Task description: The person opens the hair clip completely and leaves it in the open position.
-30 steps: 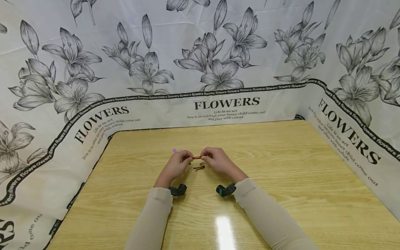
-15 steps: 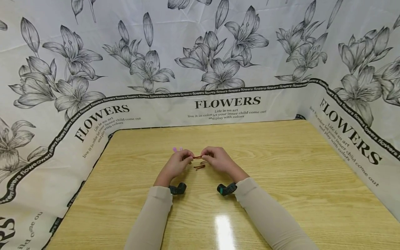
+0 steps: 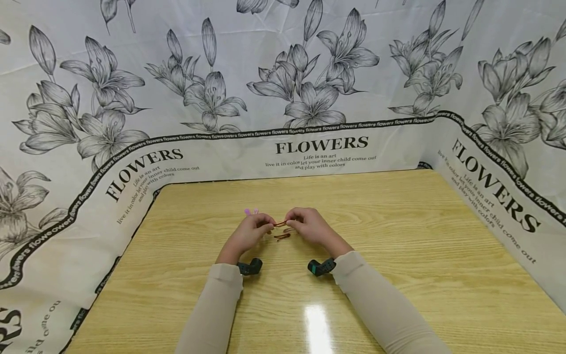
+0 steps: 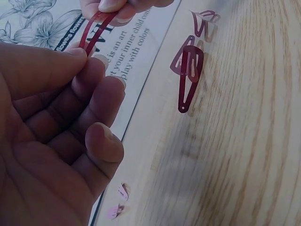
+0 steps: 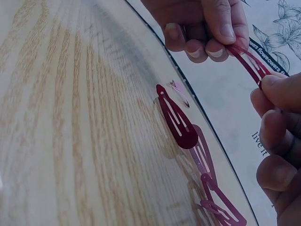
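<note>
In the head view, two hands pinch one thin red hair clip (image 3: 280,223) above a wooden table (image 3: 389,275). The clip is the middle of the clock here. The left hand (image 3: 247,235) is between 8 and 9 o'clock, and the right hand (image 3: 313,228) is at 3 o'clock. Each hand has one end of the clip, so the fingertips are shut tight around it. A dark red clip (image 3: 283,236) is on the table at 6 o'clock, close by. Small pink clips (image 3: 247,212) sit between 9 and 10 o'clock, near the left hand. Tan sleeves (image 3: 216,305) reach up from 5 and 7 o'clock. A white cloth (image 3: 239,157) with gray flowers and big words hangs at 12 o'clock.

In the left wrist view, count from the middle of the view. The left hand is at 9 o'clock. Its thumb and pointer finger squeeze one end of the red hair clip, up at 11 o'clock. The other fingers curl in. The right hand pinches the far end, between 11 and 12. The dark red clip is between 1 and 2 o'clock, with paler red clips (image 4: 206,20) around it. The small pink clips are between 6 and 7.

In the right wrist view, count the same way. The right hand is at 3 o'clock and the left hand at 1. The red hair clip bends like a little bridge between them at 2 o'clock. The dark red clip is just by the middle, and the paler red clips bunch at 4 and 5. I cannot tell how many there are.
</note>
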Demonstrator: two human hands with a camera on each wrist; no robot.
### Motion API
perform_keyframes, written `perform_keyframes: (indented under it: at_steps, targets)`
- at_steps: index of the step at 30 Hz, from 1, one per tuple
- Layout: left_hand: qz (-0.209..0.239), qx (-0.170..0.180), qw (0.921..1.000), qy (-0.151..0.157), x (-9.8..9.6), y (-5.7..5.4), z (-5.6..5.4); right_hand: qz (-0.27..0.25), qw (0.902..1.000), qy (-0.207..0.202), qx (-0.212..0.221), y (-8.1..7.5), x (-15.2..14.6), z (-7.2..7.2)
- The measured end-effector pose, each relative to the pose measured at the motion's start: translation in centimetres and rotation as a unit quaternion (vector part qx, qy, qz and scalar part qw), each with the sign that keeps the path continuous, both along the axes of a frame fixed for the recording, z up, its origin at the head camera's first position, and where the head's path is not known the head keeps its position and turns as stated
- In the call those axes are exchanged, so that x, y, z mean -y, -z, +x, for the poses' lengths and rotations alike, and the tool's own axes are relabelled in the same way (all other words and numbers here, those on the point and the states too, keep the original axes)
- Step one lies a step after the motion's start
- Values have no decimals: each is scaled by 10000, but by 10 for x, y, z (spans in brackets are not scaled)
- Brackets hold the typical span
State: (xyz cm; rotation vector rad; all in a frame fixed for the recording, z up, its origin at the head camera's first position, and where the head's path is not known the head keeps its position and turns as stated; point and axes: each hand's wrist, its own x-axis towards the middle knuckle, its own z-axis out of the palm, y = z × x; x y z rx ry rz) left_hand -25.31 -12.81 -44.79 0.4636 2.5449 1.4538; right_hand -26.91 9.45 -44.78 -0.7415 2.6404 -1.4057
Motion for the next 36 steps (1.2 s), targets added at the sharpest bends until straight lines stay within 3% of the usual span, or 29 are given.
perform_keyframes:
  at_steps: [14, 27, 36]
  targets:
    - [21, 78, 10000, -12, 2, 2, -1, -46, 10000, 7, 34, 1, 1, -1]
    - [-98, 62, 9999, -36, 0, -3, 1, 32, 10000, 28, -59, 1, -1, 0]
    - [-342, -135, 9993, 29, -3, -3, 0, 92, 9999, 35, -69, -1, -6, -1]
